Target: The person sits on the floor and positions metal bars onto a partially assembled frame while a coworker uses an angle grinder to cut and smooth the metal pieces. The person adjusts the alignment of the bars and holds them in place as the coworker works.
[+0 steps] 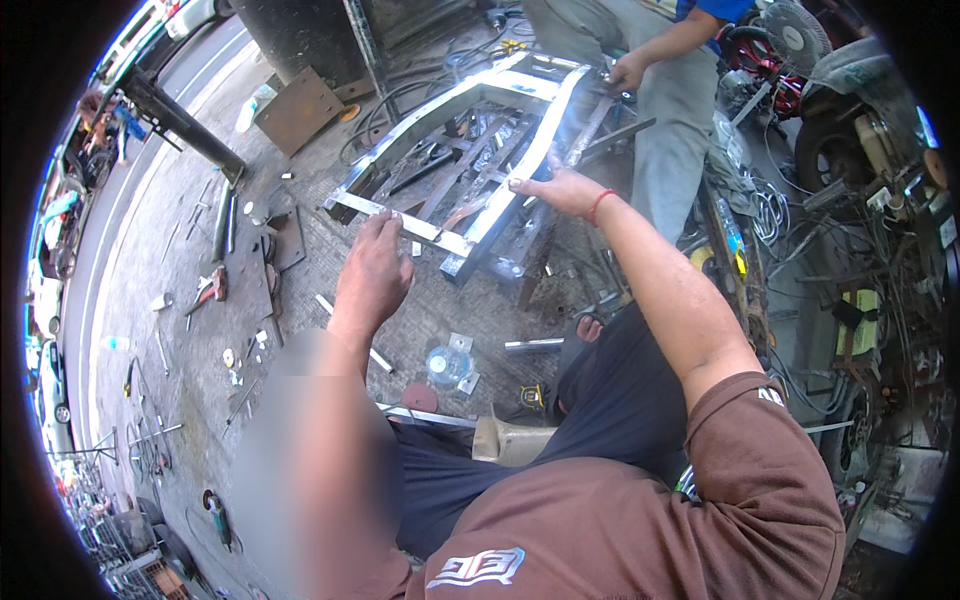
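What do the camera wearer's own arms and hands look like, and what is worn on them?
Both the left hand and the right hand are ungloved. A thin red cord bracelet circles the right wrist. The right arm has a short brown fabric sleeve with a small white marking near its hem. Blur hides much of the left arm.
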Tool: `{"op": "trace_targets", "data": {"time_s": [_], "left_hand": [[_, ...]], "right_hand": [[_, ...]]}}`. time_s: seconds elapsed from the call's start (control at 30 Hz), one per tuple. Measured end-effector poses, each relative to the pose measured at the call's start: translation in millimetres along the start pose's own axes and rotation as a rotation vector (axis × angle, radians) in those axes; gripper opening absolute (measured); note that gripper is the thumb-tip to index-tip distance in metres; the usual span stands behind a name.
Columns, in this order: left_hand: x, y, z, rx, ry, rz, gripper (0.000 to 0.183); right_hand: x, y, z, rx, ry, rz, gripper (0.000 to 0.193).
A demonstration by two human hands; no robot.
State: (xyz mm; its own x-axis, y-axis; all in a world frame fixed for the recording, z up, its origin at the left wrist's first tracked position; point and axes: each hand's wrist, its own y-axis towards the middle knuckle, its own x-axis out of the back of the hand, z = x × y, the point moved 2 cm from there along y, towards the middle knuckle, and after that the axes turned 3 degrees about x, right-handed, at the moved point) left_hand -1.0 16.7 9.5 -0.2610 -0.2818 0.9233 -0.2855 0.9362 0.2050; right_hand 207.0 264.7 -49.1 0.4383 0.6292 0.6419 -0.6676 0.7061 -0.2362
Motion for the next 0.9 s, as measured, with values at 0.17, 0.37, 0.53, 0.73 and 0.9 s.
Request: {"op": "trace_targets", "data": {"time_s": [0.17, 0.37, 0.53, 0.73, 0.9], "left_hand": [[-1, -1, 3, 0.012, -0.016, -0.002, 0.048], [-4, -1, 6, -0.013, -0.022, -0.016, 0.047], [-10, 9, 7, -0.066, 0.131, -0.098, 0.038], [-12, 23, 18, -0.181, 0.143, -0.189, 0.024], [-17, 22, 18, -0.136, 0.13, -0.149, 0.025]], "right_hand": [[1, -1, 0, 0.01, 0.022, 0.015, 0.127], [2, -6, 9, 0.032, 0.0, -0.017, 0.129], [2, -12, 14, 0.026, -0.015, -0.045, 0.129], [3, -11, 13, 0.025, -0.068, -0.014, 0.129], [3, -13, 11, 0.026, -0.049, -0.009, 0.13]]}}
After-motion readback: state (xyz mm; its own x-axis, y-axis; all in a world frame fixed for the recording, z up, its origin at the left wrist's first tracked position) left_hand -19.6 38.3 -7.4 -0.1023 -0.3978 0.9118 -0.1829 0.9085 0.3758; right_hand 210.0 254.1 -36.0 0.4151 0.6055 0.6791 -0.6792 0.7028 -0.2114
